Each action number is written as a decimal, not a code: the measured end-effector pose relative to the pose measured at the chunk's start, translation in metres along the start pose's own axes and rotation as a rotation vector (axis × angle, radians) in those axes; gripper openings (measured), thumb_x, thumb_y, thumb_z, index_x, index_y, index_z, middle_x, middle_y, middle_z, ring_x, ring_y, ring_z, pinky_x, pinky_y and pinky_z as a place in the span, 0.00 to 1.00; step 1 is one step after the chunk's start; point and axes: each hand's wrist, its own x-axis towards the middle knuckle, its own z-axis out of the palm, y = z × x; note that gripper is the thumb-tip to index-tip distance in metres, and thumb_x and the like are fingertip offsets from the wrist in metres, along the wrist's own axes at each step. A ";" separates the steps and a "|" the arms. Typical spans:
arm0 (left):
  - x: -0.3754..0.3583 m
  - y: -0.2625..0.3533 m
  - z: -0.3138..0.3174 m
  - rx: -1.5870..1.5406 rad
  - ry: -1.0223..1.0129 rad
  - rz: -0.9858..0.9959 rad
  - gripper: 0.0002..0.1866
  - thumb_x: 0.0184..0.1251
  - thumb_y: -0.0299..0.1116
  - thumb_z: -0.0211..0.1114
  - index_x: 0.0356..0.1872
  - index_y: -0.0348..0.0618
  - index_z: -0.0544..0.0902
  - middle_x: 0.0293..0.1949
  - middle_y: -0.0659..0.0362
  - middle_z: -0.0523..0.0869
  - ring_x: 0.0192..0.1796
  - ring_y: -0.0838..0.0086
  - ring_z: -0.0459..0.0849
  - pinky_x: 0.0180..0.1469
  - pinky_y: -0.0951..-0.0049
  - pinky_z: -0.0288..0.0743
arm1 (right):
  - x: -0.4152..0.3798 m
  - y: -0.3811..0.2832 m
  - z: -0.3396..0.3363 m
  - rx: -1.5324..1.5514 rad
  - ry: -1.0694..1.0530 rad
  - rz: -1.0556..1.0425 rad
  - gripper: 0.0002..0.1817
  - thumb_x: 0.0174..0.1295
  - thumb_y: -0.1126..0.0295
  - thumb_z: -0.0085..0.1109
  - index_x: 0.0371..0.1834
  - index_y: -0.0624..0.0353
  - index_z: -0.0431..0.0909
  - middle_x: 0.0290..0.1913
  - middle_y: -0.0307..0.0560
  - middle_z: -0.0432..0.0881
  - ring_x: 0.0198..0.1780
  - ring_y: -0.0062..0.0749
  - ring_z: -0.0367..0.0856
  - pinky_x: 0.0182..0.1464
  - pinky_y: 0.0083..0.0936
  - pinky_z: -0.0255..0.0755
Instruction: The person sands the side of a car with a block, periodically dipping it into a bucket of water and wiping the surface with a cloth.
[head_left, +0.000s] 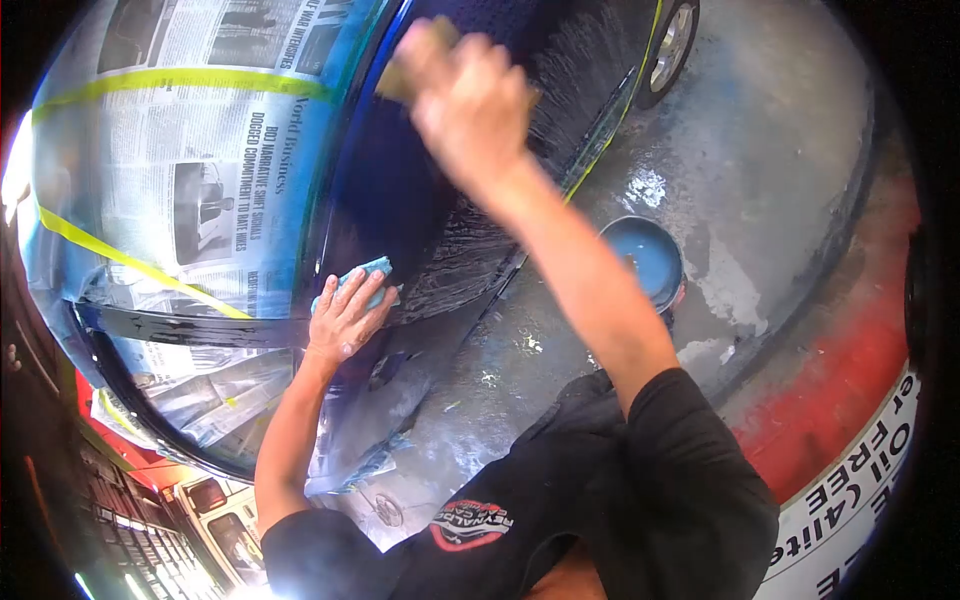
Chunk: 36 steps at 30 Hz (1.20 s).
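My left hand (345, 318) presses a light blue cloth (381, 268) against the dark blue car body, its fingers lying over the cloth near the edge of the masked window. Higher up, my right hand (472, 100) is smeared by motion and closed on a yellowish-brown sponge-like pad (428, 50). That pad rests on or just over the dark blue car panel (385, 190). Whitish wet streaks cover the panel to the right of and below my right hand. My right palm hides part of the pad.
Newspaper (215, 195) held with yellow-green tape (140, 262) covers the car's glass. A round bucket of bluish liquid (640, 255) stands on the wet grey floor (760, 120) by my right forearm. A wheel (672, 48) shows at the top. A lettered white sign (850, 490) is at lower right.
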 end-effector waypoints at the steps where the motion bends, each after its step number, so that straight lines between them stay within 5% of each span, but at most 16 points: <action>1: 0.001 0.001 0.000 -0.009 0.016 -0.006 0.31 0.62 0.37 0.81 0.68 0.70 0.86 0.75 0.62 0.82 0.78 0.62 0.77 0.87 0.46 0.56 | 0.033 0.022 0.012 0.102 0.145 0.038 0.29 0.64 0.62 0.70 0.70 0.41 0.76 0.47 0.58 0.82 0.47 0.54 0.85 0.43 0.48 0.78; 2: 0.000 0.000 0.001 -0.016 0.016 -0.010 0.31 0.61 0.36 0.81 0.68 0.69 0.86 0.75 0.62 0.82 0.79 0.62 0.77 0.87 0.46 0.56 | 0.052 0.032 0.014 0.202 0.286 0.085 0.30 0.63 0.63 0.72 0.70 0.44 0.75 0.46 0.58 0.82 0.46 0.56 0.84 0.43 0.51 0.78; 5: 0.003 -0.001 -0.001 -0.028 0.016 -0.009 0.29 0.62 0.37 0.80 0.66 0.68 0.87 0.75 0.63 0.81 0.79 0.63 0.77 0.87 0.46 0.55 | 0.013 -0.017 0.011 0.156 0.181 0.195 0.33 0.65 0.64 0.71 0.74 0.46 0.73 0.47 0.57 0.80 0.47 0.56 0.83 0.45 0.52 0.77; 7: 0.004 -0.001 -0.004 -0.027 0.003 -0.005 0.27 0.63 0.38 0.78 0.65 0.68 0.88 0.76 0.63 0.81 0.78 0.65 0.78 0.88 0.46 0.55 | -0.055 -0.047 0.027 -0.012 0.225 0.004 0.31 0.69 0.62 0.65 0.77 0.40 0.74 0.47 0.55 0.81 0.42 0.47 0.80 0.41 0.44 0.74; 8: 0.004 -0.001 -0.007 -0.036 0.001 -0.005 0.26 0.63 0.38 0.78 0.65 0.67 0.88 0.76 0.63 0.81 0.78 0.65 0.78 0.87 0.46 0.55 | -0.086 -0.046 0.023 0.156 0.073 -0.060 0.39 0.59 0.62 0.76 0.78 0.36 0.76 0.54 0.54 0.82 0.46 0.49 0.82 0.42 0.44 0.76; 10: 0.007 0.000 -0.008 -0.052 0.003 -0.012 0.26 0.64 0.38 0.78 0.65 0.67 0.88 0.75 0.63 0.82 0.78 0.65 0.78 0.87 0.46 0.56 | -0.055 -0.024 0.014 0.097 0.178 -0.089 0.27 0.68 0.62 0.65 0.72 0.40 0.79 0.47 0.52 0.82 0.42 0.45 0.81 0.39 0.40 0.73; 12: 0.007 0.001 -0.007 -0.048 0.027 -0.009 0.26 0.63 0.38 0.79 0.65 0.67 0.88 0.75 0.63 0.82 0.78 0.63 0.78 0.86 0.46 0.57 | 0.014 0.010 0.005 0.106 0.145 0.038 0.37 0.61 0.64 0.74 0.76 0.42 0.72 0.50 0.55 0.81 0.46 0.52 0.82 0.44 0.49 0.75; 15: 0.005 0.001 -0.003 -0.043 0.033 -0.016 0.28 0.62 0.37 0.81 0.65 0.66 0.87 0.75 0.62 0.82 0.78 0.62 0.78 0.86 0.45 0.58 | 0.088 0.043 0.008 0.150 0.192 0.291 0.35 0.67 0.64 0.73 0.77 0.45 0.69 0.53 0.61 0.81 0.54 0.61 0.83 0.52 0.56 0.77; 22: 0.009 0.001 -0.005 -0.054 0.045 -0.025 0.26 0.64 0.37 0.79 0.64 0.66 0.88 0.75 0.63 0.82 0.77 0.63 0.78 0.86 0.46 0.58 | -0.012 -0.004 0.004 0.159 -0.006 0.067 0.38 0.63 0.65 0.74 0.78 0.42 0.71 0.52 0.61 0.80 0.49 0.59 0.82 0.47 0.54 0.76; 26: 0.005 0.001 -0.004 -0.047 0.049 -0.023 0.23 0.65 0.37 0.78 0.62 0.65 0.90 0.75 0.64 0.83 0.77 0.64 0.79 0.87 0.46 0.57 | 0.106 0.061 0.008 0.154 0.190 0.230 0.35 0.66 0.64 0.73 0.76 0.46 0.70 0.55 0.63 0.80 0.53 0.61 0.82 0.53 0.57 0.76; 29: 0.007 0.003 -0.005 -0.045 0.050 -0.024 0.22 0.65 0.37 0.78 0.61 0.65 0.90 0.74 0.64 0.83 0.78 0.64 0.78 0.86 0.46 0.58 | 0.109 0.045 0.011 0.166 0.208 0.384 0.34 0.68 0.65 0.71 0.76 0.47 0.69 0.55 0.64 0.79 0.55 0.62 0.82 0.54 0.59 0.76; 33: 0.006 0.000 -0.007 -0.059 0.037 -0.006 0.28 0.63 0.36 0.80 0.65 0.65 0.87 0.75 0.61 0.82 0.78 0.60 0.77 0.85 0.45 0.59 | -0.023 -0.008 0.013 0.207 0.024 0.053 0.41 0.64 0.64 0.75 0.82 0.41 0.68 0.53 0.62 0.79 0.50 0.57 0.81 0.52 0.54 0.76; 36: 0.005 0.001 -0.004 -0.061 0.043 -0.009 0.28 0.62 0.36 0.80 0.66 0.65 0.87 0.75 0.61 0.82 0.79 0.60 0.77 0.85 0.44 0.59 | 0.037 0.039 0.003 0.094 0.126 0.062 0.39 0.64 0.64 0.76 0.79 0.43 0.71 0.53 0.61 0.80 0.50 0.59 0.82 0.52 0.54 0.76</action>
